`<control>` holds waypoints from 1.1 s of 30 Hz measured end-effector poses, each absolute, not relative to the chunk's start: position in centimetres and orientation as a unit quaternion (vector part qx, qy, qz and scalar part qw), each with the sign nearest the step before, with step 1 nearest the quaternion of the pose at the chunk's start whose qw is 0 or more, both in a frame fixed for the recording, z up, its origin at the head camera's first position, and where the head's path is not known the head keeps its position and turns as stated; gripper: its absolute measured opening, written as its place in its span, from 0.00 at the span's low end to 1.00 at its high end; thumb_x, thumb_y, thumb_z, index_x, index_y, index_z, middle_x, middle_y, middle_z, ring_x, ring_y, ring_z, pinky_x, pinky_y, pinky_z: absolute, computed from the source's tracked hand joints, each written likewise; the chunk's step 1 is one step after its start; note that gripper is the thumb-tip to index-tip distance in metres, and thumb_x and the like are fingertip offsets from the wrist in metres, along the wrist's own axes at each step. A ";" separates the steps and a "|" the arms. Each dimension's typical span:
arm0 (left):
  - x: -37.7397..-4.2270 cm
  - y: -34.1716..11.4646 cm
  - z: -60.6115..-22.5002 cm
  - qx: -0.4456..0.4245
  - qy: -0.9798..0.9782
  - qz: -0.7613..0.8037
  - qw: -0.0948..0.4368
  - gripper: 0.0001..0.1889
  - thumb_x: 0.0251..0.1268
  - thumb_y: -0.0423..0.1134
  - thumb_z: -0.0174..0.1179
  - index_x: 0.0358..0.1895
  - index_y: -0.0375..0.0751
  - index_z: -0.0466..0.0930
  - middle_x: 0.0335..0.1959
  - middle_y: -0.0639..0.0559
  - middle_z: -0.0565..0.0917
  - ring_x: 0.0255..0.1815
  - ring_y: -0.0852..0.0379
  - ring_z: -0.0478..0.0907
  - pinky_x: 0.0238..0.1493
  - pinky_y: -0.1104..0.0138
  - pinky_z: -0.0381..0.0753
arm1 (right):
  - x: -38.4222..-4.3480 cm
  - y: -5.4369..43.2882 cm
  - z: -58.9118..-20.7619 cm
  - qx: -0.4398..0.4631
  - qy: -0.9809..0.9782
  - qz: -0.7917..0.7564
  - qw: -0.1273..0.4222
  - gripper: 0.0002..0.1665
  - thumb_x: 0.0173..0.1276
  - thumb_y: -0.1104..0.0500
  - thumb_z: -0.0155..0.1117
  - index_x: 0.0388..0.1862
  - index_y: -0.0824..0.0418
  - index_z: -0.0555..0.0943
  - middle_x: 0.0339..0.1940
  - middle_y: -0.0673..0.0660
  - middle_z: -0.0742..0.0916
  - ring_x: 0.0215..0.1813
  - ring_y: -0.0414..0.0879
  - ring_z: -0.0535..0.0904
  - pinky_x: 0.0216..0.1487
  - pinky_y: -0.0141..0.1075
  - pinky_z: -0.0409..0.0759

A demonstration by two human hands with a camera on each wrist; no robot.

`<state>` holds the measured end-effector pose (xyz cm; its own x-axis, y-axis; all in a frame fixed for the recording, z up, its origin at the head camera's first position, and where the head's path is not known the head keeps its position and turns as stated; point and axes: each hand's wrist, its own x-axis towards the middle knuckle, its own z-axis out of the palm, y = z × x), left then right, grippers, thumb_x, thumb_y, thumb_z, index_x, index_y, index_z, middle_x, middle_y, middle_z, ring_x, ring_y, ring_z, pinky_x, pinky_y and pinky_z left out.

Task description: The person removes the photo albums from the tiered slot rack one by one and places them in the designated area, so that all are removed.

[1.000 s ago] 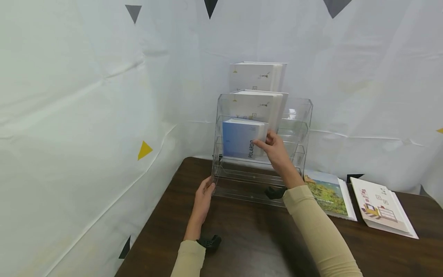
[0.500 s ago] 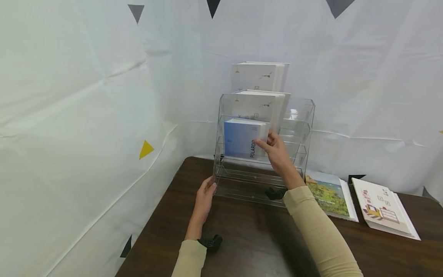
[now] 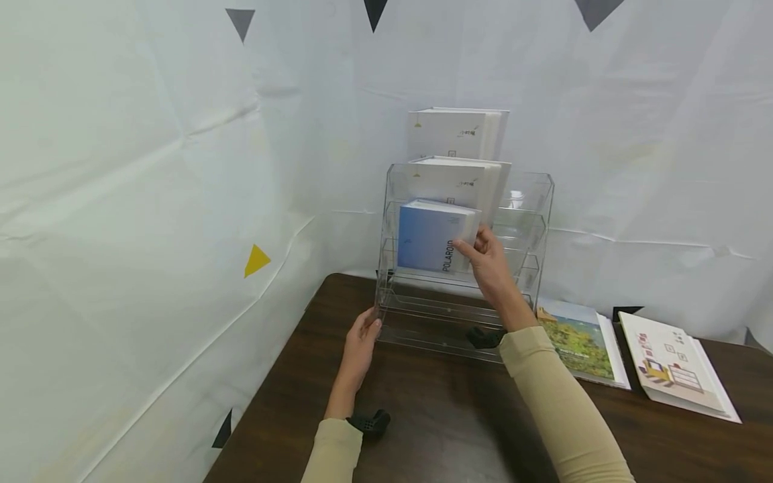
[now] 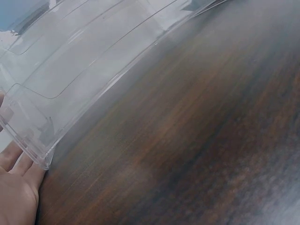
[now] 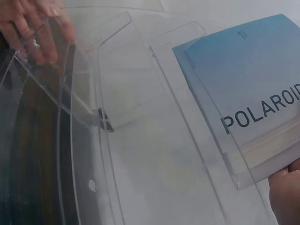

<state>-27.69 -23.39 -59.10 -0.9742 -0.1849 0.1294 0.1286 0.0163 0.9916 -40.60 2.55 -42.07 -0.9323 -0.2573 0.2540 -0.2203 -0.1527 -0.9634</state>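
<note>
A clear plastic tiered book rack (image 3: 417, 312) stands on the table. My left hand (image 3: 361, 339) grips its lower left corner, with the thumb in front and the fingers behind the side panel. In the left wrist view that hand (image 4: 21, 183) shows through the clear plastic. My right hand (image 3: 490, 265) pinches the right edge of a blue-and-white photo album (image 3: 429, 238) marked POLAROID, thumb on the cover. The album tilts slightly at a middle tier, and its lower part (image 5: 248, 154) shows through the clear panel in the right wrist view.
Two white albums, a rear one (image 3: 443, 131) and a front one (image 3: 447, 178), stand in the upper tiers. On the dark wooden table (image 3: 435, 416), a book with a landscape cover (image 3: 576, 342) and an illustrated white album (image 3: 670, 362) lie at the right. White sheeting (image 3: 181, 221) hangs behind and left.
The blue album has risen slightly and shifted a little right against the rack, with my right hand on it. My left hand keeps its grip. The whole view has drifted slightly.
</note>
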 end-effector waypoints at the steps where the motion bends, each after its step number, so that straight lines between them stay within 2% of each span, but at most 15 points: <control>1: -27.7 -23.3 -59.1 0.021 -0.703 -0.702 0.110 0.29 0.87 0.51 0.54 0.81 0.43 0.67 0.80 0.39 0.71 0.84 0.40 0.66 0.84 0.41 0.64 | -40.6 2.7 -42.0 -0.182 0.652 -0.736 0.010 0.22 0.81 0.57 0.67 0.69 0.53 0.73 0.70 0.56 0.85 0.69 0.45 0.82 0.77 0.49 0.73; 8: -27.9 -23.1 -59.2 0.020 -0.696 -0.711 0.103 0.28 0.87 0.51 0.55 0.80 0.43 0.68 0.80 0.41 0.72 0.84 0.43 0.67 0.84 0.44 0.66 | -39.7 3.7 -41.0 -0.174 0.655 -0.735 -0.011 0.23 0.82 0.56 0.67 0.70 0.54 0.72 0.65 0.50 0.87 0.68 0.43 0.82 0.75 0.45 0.75; 16: -28.4 -23.3 -59.1 0.015 -0.695 -0.712 0.102 0.28 0.88 0.49 0.53 0.81 0.41 0.67 0.81 0.39 0.71 0.83 0.40 0.67 0.84 0.42 0.66 | -38.8 4.8 -39.9 -0.196 0.643 -0.739 -0.043 0.26 0.79 0.60 0.69 0.72 0.57 0.74 0.66 0.54 0.88 0.68 0.44 0.83 0.67 0.32 0.81; 23: -28.6 -23.8 -59.4 0.019 -0.693 -0.714 0.099 0.28 0.88 0.50 0.54 0.81 0.43 0.67 0.80 0.41 0.71 0.83 0.42 0.67 0.84 0.43 0.65 | -37.9 5.5 -40.0 -0.213 0.618 -0.757 -0.028 0.25 0.80 0.64 0.67 0.72 0.56 0.73 0.65 0.51 0.86 0.70 0.45 0.80 0.67 0.33 0.81; 33: -28.9 -24.5 -59.5 0.019 -0.704 -0.702 0.104 0.29 0.88 0.52 0.53 0.82 0.43 0.66 0.81 0.40 0.70 0.84 0.40 0.66 0.84 0.42 0.66 | -35.4 7.7 -40.2 -0.217 0.602 -0.767 -0.038 0.26 0.79 0.67 0.66 0.72 0.56 0.73 0.64 0.49 0.85 0.69 0.44 0.80 0.67 0.32 0.82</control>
